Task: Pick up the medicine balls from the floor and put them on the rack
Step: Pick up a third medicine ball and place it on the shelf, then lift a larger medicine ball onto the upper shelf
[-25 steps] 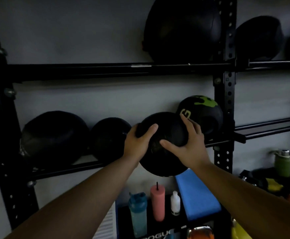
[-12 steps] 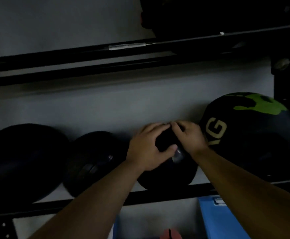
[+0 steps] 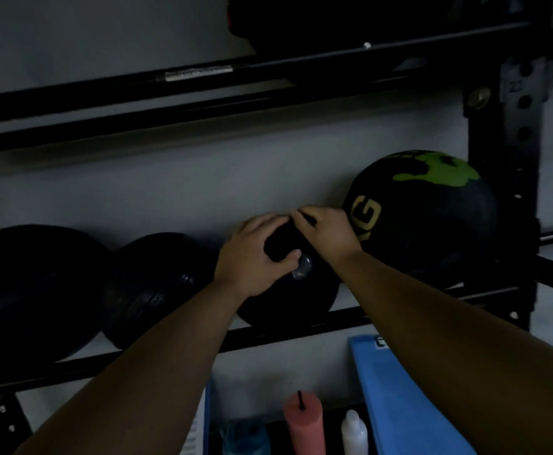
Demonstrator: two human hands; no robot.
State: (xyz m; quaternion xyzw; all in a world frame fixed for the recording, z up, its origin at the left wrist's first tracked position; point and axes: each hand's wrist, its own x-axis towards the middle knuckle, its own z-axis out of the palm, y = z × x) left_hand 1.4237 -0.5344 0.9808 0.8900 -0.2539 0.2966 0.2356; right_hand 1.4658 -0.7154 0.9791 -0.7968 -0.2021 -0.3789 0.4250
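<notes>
A black medicine ball (image 3: 288, 297) rests on the rails of the black rack's (image 3: 301, 326) middle shelf, between a smaller black ball (image 3: 157, 284) on its left and a black ball with green print (image 3: 426, 218) on its right. My left hand (image 3: 255, 254) grips the ball's top left, thumb across its front. My right hand (image 3: 327, 231) lies over its top right, fingertips meeting the left hand's. A large black ball (image 3: 29, 290) sits at the far left of the same shelf.
An upper shelf rail (image 3: 235, 77) runs overhead with dark balls above it. A rack upright (image 3: 511, 159) stands at right. Below the shelf are a blue pad (image 3: 406, 395), a pink bottle (image 3: 304, 425), a white bottle (image 3: 354, 435) and a blue bottle (image 3: 245, 438).
The ball was held in front of the rack a second ago; it now sits on the shelf rails. My hands have slid from its sides to its top. The view has moved closer.
</notes>
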